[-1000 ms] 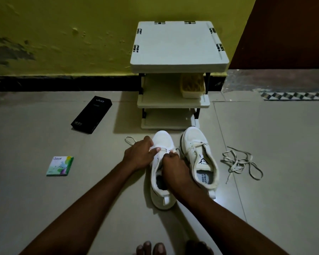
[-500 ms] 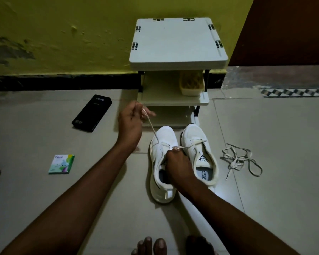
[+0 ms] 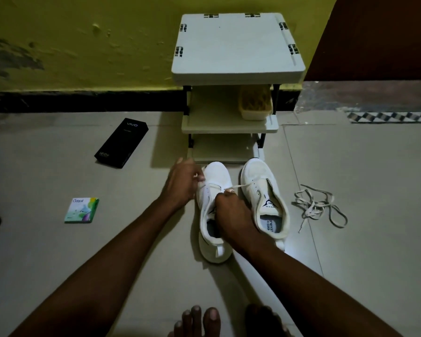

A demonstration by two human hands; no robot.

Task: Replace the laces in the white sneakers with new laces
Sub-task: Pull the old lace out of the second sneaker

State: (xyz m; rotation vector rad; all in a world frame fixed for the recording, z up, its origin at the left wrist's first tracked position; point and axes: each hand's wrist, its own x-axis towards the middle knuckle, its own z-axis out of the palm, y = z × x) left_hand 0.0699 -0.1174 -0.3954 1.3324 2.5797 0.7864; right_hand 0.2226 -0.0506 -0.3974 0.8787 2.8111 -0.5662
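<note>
Two white sneakers stand side by side on the floor tiles, toes pointing away from me. My left hand (image 3: 181,182) pinches one end of a pale lace (image 3: 212,185) at the left edge of the left sneaker (image 3: 214,173). Over that sneaker's tongue, my right hand (image 3: 231,210) pinches the other part of the same lace, which runs off toward the right sneaker (image 3: 260,176). A loose tangled lace (image 3: 319,206) lies on the floor to the right of the shoes.
A white three-shelf rack (image 3: 236,45) stands just beyond the shoes against the yellow wall, with a basket (image 3: 254,103) on its middle shelf. A black phone box (image 3: 122,142) and a small green packet (image 3: 82,210) lie at left. My bare toes (image 3: 199,319) show at the bottom.
My left hand rose with the lace end toward the rack, pulling it taut, then came back down to the left sneaker's edge. The right hand stayed over the tongue.
</note>
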